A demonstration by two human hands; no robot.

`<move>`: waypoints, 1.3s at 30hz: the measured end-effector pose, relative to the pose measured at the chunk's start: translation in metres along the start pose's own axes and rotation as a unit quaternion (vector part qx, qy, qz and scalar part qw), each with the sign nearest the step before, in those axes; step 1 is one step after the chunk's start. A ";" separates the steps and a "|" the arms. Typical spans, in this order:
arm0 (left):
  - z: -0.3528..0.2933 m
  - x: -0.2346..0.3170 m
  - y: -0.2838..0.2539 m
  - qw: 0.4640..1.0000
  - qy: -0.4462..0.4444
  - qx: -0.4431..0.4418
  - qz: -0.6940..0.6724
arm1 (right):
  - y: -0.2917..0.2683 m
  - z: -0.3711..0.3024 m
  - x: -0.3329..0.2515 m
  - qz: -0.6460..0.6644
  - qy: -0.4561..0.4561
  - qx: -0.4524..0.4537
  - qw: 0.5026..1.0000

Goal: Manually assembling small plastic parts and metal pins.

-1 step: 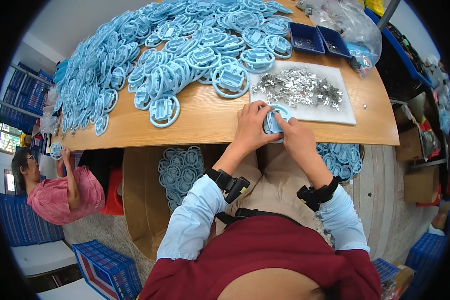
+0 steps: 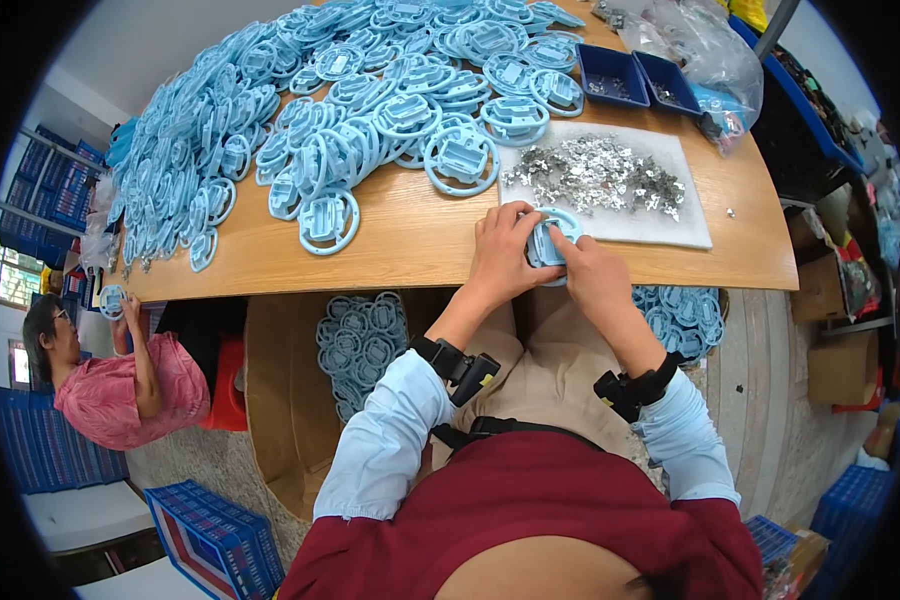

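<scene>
Both hands working at the near edge of the tabletop [image 2: 400, 250], w/ one light-blue plastic ring part [image 2: 550, 243] pinched between them. Left hand [image 2: 500, 262] is wrapping the part's left side, grip closed on it; right hand [image 2: 592, 275] is covering its lower right, fingers also clamped on it, thumb pressing on the centre block. Part is lying flat-ish, sitting just front of the white tray [image 2: 692, 232] holding small metal clips [image 2: 600, 178], so clips are lying straight ahead, right hand slightly nearer. Big heap of same blue rings [image 2: 370, 110] is spreading far left. Two dark blue bins [image 2: 634, 78] sitting beyond the tray.
</scene>
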State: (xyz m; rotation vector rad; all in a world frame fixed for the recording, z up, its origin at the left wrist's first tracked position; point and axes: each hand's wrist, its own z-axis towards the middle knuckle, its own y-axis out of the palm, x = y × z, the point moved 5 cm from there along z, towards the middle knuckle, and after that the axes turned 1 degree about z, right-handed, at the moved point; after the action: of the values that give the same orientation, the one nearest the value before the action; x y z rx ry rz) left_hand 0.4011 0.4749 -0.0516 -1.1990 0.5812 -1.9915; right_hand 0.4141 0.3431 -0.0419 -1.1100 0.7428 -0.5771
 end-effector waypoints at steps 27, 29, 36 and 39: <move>-0.015 0.028 -0.013 0.983 0.003 0.018 -0.184 | -0.012 0.008 0.026 0.420 0.132 0.077 0.895; -0.022 0.023 -0.007 0.914 -0.138 0.016 -0.382 | -0.004 0.003 0.027 0.445 0.139 0.082 0.881; -0.032 0.011 0.014 0.729 -0.368 -0.064 -0.573 | -0.009 -0.001 0.028 0.497 0.194 0.070 0.843; -0.031 0.006 0.016 0.752 -0.359 -0.076 -0.548 | -0.011 0.000 0.031 0.491 0.196 0.057 0.847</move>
State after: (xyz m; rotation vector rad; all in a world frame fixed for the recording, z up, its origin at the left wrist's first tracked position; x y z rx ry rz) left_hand 0.3773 0.4600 -0.0737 -2.6271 -0.5308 -2.0109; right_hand 0.4329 0.3162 -0.0388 -0.3727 1.4748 0.0535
